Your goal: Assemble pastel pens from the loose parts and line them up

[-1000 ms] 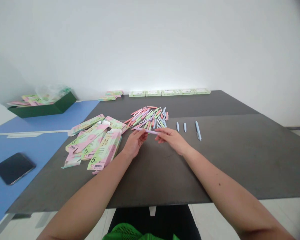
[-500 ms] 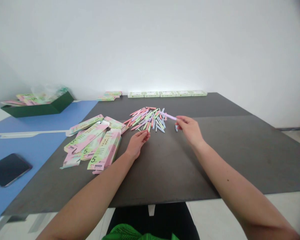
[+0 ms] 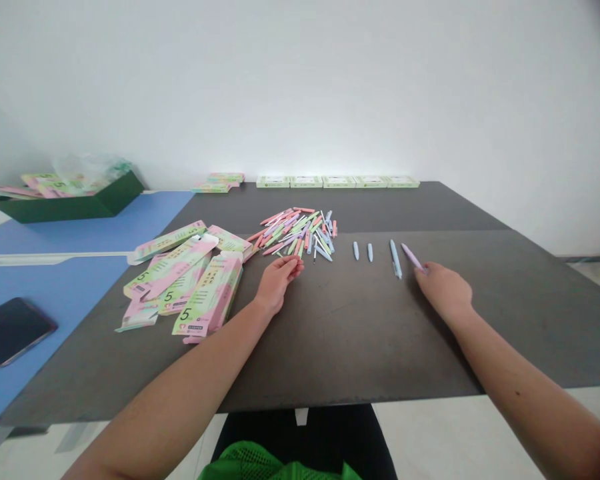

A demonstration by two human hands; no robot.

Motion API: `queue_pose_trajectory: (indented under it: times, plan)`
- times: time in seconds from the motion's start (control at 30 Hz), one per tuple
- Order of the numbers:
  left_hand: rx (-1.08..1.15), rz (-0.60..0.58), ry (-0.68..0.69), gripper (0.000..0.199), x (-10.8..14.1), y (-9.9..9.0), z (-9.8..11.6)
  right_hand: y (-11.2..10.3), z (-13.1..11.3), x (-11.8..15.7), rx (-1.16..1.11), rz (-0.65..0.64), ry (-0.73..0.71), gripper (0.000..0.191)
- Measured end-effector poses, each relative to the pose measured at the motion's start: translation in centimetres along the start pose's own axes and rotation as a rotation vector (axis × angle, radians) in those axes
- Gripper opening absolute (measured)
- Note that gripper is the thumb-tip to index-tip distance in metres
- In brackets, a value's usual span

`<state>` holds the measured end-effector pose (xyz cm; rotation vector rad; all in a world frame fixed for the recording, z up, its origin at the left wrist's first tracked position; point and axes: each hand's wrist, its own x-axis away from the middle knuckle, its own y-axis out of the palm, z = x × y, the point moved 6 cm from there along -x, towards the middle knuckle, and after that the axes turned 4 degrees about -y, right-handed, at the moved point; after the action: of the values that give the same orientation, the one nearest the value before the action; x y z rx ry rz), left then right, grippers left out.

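My right hand [image 3: 443, 290] is at the right of the dark grey table [image 3: 360, 333], its fingertips on the end of a lilac pen [image 3: 412, 257] that slants toward the back. Just left of that pen lies a pale blue pen [image 3: 395, 259], with two short pale blue pen parts [image 3: 363, 251] further left. My left hand [image 3: 277, 283] rests on the table, holding nothing, beside a heap of pastel pen parts [image 3: 300, 232]. Flattened pink-and-green cardboard boxes [image 3: 200, 290] lie just left of that hand.
A row of small green-and-white boxes [image 3: 337, 181] lines the table's far edge. A green tray [image 3: 75, 203] holding more packaging and a dark phone [image 3: 15, 331] sit on the blue desk [image 3: 80, 227] to the left.
My right hand has carried the lilac pen rightward, past the pale blue pen, and lowered it to the table. My left hand has stayed almost in place near the heap.
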<state>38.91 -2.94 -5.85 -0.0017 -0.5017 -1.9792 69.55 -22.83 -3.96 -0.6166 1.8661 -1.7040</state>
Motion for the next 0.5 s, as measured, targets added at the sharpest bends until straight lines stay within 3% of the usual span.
queue_pose_trajectory:
  times: [0.17, 0.37, 0.5]
  plan:
    - [-0.007, -0.005, 0.0, 0.011, 0.1, 0.1, 0.0, 0.1, -1.8, 0.0, 0.143, -0.07, -0.051, 0.046]
    - [-0.011, -0.006, 0.0, 0.011, 0.1, 0.2, -0.2, 0.3, -1.5, -0.2, 0.137, -0.095, -0.066, 0.048]
    - [-0.009, -0.003, -0.003, 0.011, 0.1, 0.3, -0.2, -1.0, -1.8, -0.3, 0.141, -0.012, -0.052, 0.048]
